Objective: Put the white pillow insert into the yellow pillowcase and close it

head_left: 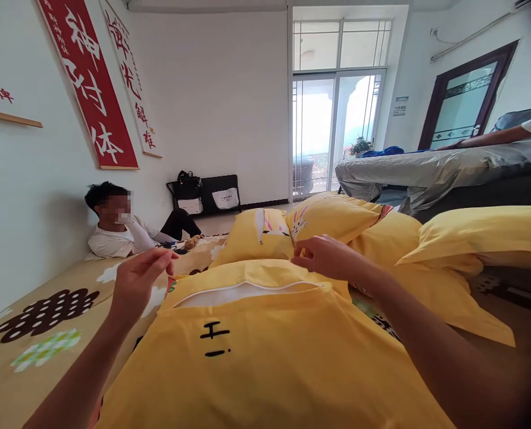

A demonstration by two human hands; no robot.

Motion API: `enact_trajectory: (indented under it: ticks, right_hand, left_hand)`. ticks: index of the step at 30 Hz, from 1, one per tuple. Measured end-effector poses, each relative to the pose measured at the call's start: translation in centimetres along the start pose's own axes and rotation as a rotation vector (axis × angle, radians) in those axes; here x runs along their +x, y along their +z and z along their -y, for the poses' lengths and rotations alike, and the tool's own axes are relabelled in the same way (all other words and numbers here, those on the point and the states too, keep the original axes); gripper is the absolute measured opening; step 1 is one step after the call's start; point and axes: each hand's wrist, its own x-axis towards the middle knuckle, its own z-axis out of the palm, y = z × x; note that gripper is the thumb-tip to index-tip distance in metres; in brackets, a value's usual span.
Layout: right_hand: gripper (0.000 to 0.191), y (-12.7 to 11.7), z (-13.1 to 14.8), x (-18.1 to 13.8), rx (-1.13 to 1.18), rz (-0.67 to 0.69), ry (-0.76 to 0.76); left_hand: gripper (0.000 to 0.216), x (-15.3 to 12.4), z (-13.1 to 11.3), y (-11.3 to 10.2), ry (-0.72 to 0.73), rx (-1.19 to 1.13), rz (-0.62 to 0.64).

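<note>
Lying below the fingers: a yellow cover (pixel 265 363), its slit (pixel 247 292) gaping beside them, perhaps for easy reach; near end cut off.
Left hand (pixel 141 277): fingertips pinched, nothing visible between.
Right hand (pixel 327 256): loosely parted, empty; contact unclear.
Beyond the fingers: yellow pillows (pixel 337 217), overlapping, lower ones partly hidden.

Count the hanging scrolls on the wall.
3, all on the wall at the picture's left: a white scroll cut off by the picture's edge, a red scroll beside it, then a narrower white scroll. More may hang out of view.
</note>
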Motion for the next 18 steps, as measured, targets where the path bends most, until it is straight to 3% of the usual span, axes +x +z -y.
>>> enact_trajectory:
  ticks: [2, 4, 5, 6, 7, 8, 11, 12, 14, 18]
  right_hand:
    - [0.029, -0.8, 2.3, 2.0, 0.015, -0.231, 0.043]
    - [0.037, 1.7, 4.3, 3.4, 0.001, -0.368, 0.091]
    - [0.039, 4.1, 5.0, 3.7, -0.004, -0.361, 0.095]
    - [0.042, 6.9, 5.5, 3.7, -0.009, -0.294, 0.088]
    - [0.045, 9.9, 5.8, 3.4, -0.010, -0.148, 0.060]
    - [0.044, 12.8, 6.0, 3.0, -0.008, -0.061, 0.048]
    - [0.046, 18.2, 5.7, 2.3, -0.005, 0.043, 0.038]
    - [0.046, 18.5, 5.4, 2.4, -0.003, 0.051, 0.034]
    - [0.044, 16.9, 4.6, 3.5, 0.005, 0.061, 0.025]
    - [0.048, 9.5, 2.4, 6.5, 0.010, -0.042, 0.039]
  left_hand:
    - [0.034, 1.9, -1.6, 2.2, 0.074, 0.181, -0.036]
    - [0.042, 1.9, -0.7, 6.3, 0.096, 0.414, 0.006]
    - [0.049, 1.1, 0.6, 8.8, 0.091, 0.530, 0.049]
    - [0.053, -0.2, 2.2, 11.4, 0.076, 0.643, 0.176]
    - [0.055, -1.8, 3.9, 13.9, 0.069, 0.732, 0.350]
    - [0.053, -3.6, 5.6, 16.0, 0.075, 0.740, 0.439]
    - [0.055, -7.3, 9.0, 19.2, 0.086, 0.758, 0.506]
    - [0.055, -7.7, 9.6, 19.2, 0.090, 0.764, 0.509]
    - [0.055, -7.6, 10.0, 18.5, 0.099, 0.776, 0.523]
    - [0.055, -6.8, 9.6, 17.2, 0.112, 0.803, 0.545]
